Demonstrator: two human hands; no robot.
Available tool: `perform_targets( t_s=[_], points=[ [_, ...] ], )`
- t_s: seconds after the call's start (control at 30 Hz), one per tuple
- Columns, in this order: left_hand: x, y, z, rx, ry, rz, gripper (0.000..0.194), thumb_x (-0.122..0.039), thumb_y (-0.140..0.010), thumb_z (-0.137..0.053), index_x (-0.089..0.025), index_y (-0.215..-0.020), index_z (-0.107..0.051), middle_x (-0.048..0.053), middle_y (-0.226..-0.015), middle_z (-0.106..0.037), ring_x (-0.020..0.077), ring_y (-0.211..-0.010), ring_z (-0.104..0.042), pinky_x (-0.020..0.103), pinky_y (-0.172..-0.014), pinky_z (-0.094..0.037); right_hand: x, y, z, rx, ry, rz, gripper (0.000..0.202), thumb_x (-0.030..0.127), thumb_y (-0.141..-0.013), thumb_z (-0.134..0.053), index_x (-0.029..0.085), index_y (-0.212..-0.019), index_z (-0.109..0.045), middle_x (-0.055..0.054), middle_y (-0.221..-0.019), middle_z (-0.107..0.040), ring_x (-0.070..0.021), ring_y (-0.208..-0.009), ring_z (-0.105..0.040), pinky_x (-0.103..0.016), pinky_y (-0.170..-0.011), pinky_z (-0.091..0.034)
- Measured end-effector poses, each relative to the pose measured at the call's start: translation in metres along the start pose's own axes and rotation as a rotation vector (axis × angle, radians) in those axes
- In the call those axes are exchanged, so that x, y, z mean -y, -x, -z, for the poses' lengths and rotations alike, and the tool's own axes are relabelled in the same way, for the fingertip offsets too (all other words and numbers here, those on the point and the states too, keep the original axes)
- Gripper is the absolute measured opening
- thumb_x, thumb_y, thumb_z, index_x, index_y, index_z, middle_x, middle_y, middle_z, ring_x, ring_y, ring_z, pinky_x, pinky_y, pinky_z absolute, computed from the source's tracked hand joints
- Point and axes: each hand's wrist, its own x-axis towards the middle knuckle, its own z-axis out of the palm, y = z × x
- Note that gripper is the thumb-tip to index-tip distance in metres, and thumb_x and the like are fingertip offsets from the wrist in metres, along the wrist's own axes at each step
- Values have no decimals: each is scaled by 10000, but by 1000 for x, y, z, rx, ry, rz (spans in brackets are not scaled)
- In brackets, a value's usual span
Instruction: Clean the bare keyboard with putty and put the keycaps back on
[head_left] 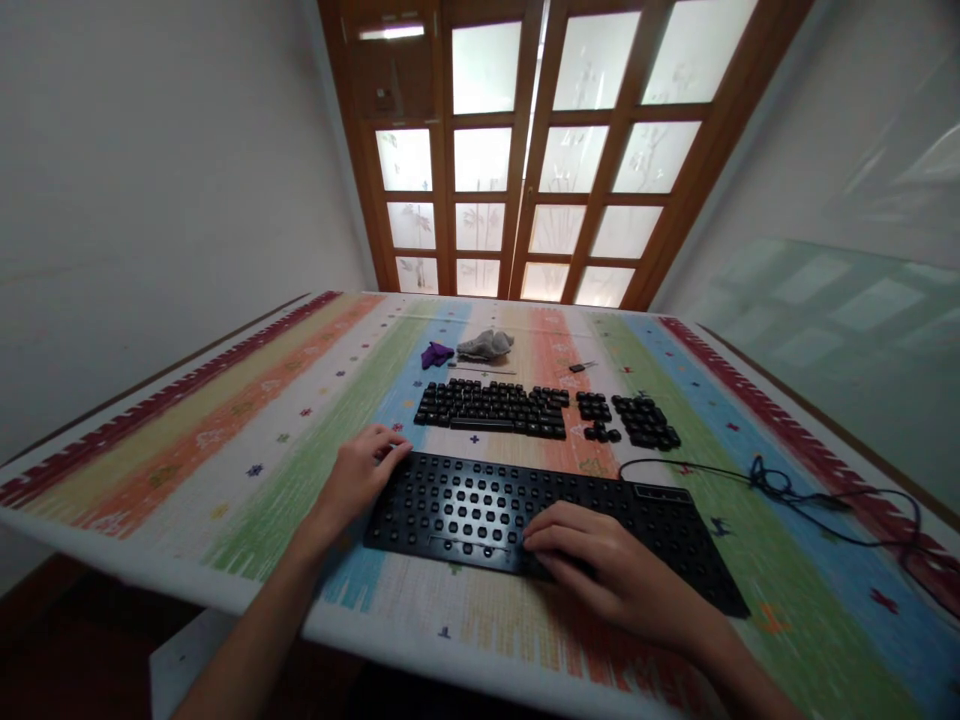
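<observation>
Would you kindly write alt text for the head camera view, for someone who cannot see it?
A left hand touches the far left corner of a black keyboard base without keycaps; a right hand rests over its near middle. Beyond, on a striped tablecloth, loose black keycaps lie in keyboard layout, with purple cloth and grey cloth behind.

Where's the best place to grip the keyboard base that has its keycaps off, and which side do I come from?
Take the black keyboard base by its two short ends, one hand from the left, one from the right. It lies flat, long and thin, so gripping both ends should keep it level. The cable leaves the far edge.
</observation>
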Motion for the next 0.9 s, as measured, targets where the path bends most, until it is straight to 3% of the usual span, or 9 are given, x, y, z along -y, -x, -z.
perform_targets(
  t_s=[0.33,0.53,0.7,0.9],
  points=[
    [3,11,-11,-46,-31,-51,149,-242,-936,-594,-215,-841,-706,32,-890,-696,196,-871,-672,341,-858,-510,1,-5,-4,55,-9,-14,230,179,-1012,-445,201,-1070,-666,-76,-1011,-678,-168,-907,-629,-296,-815,-510],
    [7,12,-14,-73,-17,-47,96,-213,-910,-642,-217,-847,-714,31,-886,-697,194,-865,-671,344,-847,-524,2,-13,-6,190,49,29,266,154,-994,-425,181,-1066,-679,-84,-962,-677,-182,-879,-621,-308,-783,-495],
    [10,12,-14,-83,13,-39,64,-180,-871,-687,-213,-862,-741,37,-905,-717,193,-858,-686,353,-859,-536,3,-31,-12,317,109,90,244,143,-968,-451,171,-1013,-689,-81,-924,-677,-183,-843,-620,-302,-749,-471],
    [13,13,-10,-66,57,-33,115,-145,-830,-716,-227,-893,-766,36,-931,-738,191,-865,-698,354,-861,-550,0,-71,-17,340,113,157,208,102,-911,-510,157,-967,-702,-75,-906,-690,-176,-808,-621,-288,-734,-458]
  ],
)
